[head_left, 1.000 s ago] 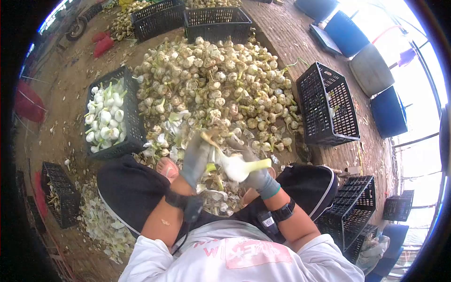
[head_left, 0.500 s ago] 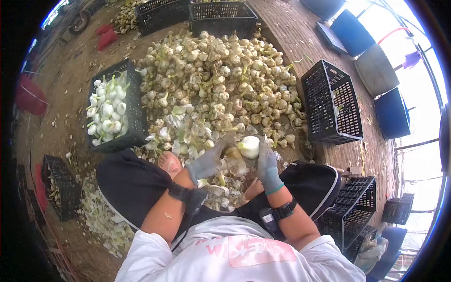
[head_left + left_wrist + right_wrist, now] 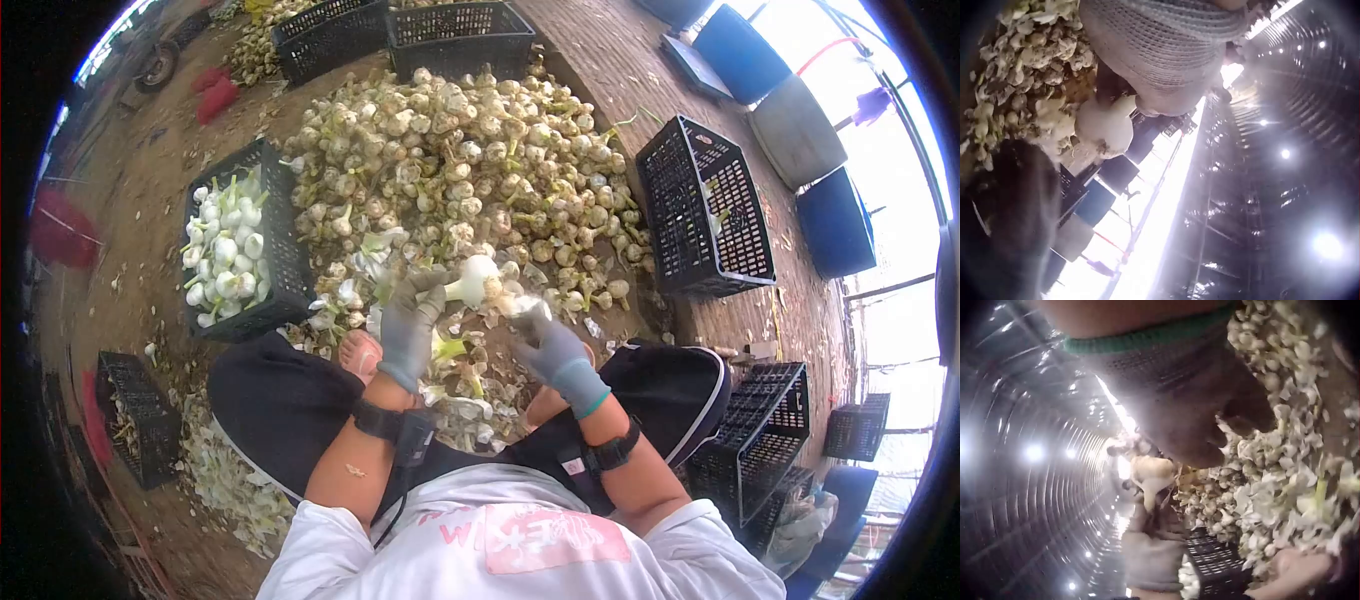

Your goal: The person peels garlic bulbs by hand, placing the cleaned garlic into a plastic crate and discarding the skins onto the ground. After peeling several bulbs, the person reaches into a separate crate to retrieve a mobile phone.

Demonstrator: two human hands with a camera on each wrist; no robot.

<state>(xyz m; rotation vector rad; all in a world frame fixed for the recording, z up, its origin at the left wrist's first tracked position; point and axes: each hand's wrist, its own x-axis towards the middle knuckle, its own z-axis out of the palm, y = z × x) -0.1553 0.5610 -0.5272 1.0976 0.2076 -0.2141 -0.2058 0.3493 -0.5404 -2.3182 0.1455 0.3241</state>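
My gloved left hand (image 3: 406, 325) grips a white garlic bulb (image 3: 478, 274) by its stem, the root end turned toward my right hand. In the left wrist view the bulb (image 3: 1104, 129) juts out past the glove. My gloved right hand (image 3: 555, 355) is just right of it, fingers bent, pinching a blurred strip of garlic skin (image 3: 516, 304) beside the root end. Beyond both hands spreads a heap of unpeeled garlic (image 3: 450, 170). Loose skins and cut stems (image 3: 460, 385) lie on the ground below, between the feet.
At the left stands a black crate (image 3: 285, 245) full of clean white garlic. Another black crate (image 3: 705, 210) on the right holds a few bulbs. More crates (image 3: 460, 40) line the far side of the heap. Blue tubs (image 3: 740, 55) stand along the right wall.
The bulb has passed from my right hand to my left, which now has it by the stem. My right hand has drawn back slightly toward me, with skin at its fingertips.
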